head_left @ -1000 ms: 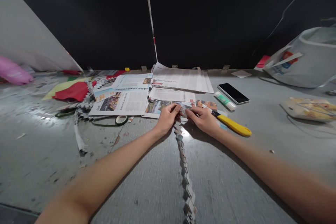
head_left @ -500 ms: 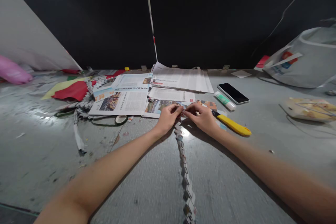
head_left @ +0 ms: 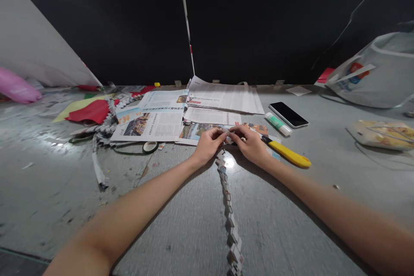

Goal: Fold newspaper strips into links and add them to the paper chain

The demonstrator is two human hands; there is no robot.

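Note:
A folded-paper chain [head_left: 230, 220] runs over the grey table from the near edge up to my two hands. My left hand [head_left: 209, 144] is closed, thumb and fingers pinching a small folded paper piece [head_left: 228, 139] at the chain's far end. On the other side of that piece, my right hand [head_left: 248, 141] pinches it too, with fingertips close to those of the left. The fingers partly hide the piece. Printed newspaper sheets [head_left: 161, 124] lie just beyond the hands. The yellow cutter [head_left: 289, 154] rests right of my right hand.
A glue stick [head_left: 278, 124] and a phone [head_left: 288, 114] lie at the right, with a plastic packet [head_left: 383, 135] and a white bag [head_left: 378, 73] farther right. At left are a tape roll [head_left: 149, 147], red paper [head_left: 89, 112] and more paper chains [head_left: 106, 129].
The fingertips have parted slightly, and more of the small paper piece shows between them. The chain still lies in the same place.

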